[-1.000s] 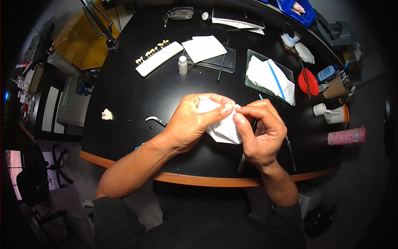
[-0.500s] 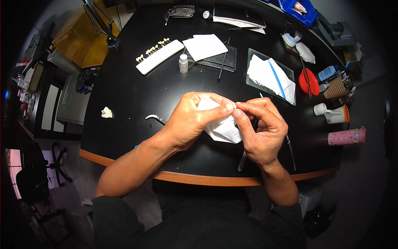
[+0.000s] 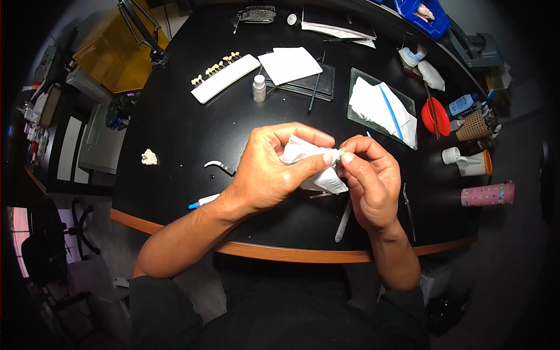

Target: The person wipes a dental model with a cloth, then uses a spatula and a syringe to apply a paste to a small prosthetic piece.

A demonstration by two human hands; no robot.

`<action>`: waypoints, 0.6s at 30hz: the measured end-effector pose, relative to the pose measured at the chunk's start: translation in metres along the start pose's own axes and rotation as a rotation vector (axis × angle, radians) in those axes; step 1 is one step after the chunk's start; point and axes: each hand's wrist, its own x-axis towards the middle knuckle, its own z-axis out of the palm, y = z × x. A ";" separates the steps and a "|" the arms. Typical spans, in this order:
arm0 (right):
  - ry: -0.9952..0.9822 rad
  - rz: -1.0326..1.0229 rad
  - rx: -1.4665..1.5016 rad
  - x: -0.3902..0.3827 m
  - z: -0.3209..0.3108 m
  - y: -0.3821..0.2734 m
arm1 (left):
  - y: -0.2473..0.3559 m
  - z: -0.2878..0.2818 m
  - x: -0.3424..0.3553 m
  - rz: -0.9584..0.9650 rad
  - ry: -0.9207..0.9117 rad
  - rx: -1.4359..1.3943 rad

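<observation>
At the far left, an off-white plaster-like piece [image 3: 149, 157] lay on the black bench top [image 3: 175, 134]. To its right were a blue-tipped white pen-shaped tool [image 3: 204, 202], partly covered by the left forearm, and a curved-tip instrument [image 3: 217, 167].

The left hand [image 3: 262, 169] gripped a crumpled white tissue [image 3: 301, 150] above the bench's near half. Its thumb pressed the tissue; the forefinger arched beyond it, and the remaining fingers were hidden. At the tissue's right end, the right hand [image 3: 374, 181] pinched a whitish tip [image 3: 336, 154] between thumb and forefinger. Whether this was folded tissue or a separate piece could not be determined.

Hazards, as judged: uneven pull between the hands could have torn the tissue; a loose pinch could have dropped any small piece. A low right wrist could have knocked the metal spatula [image 3: 343, 224] below it or the slender metal instrument [image 3: 409, 213] farther right.
</observation>
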 end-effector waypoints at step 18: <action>-0.090 0.284 0.450 0.004 0.005 -0.002 | -0.012 0.005 0.000 0.707 0.119 0.566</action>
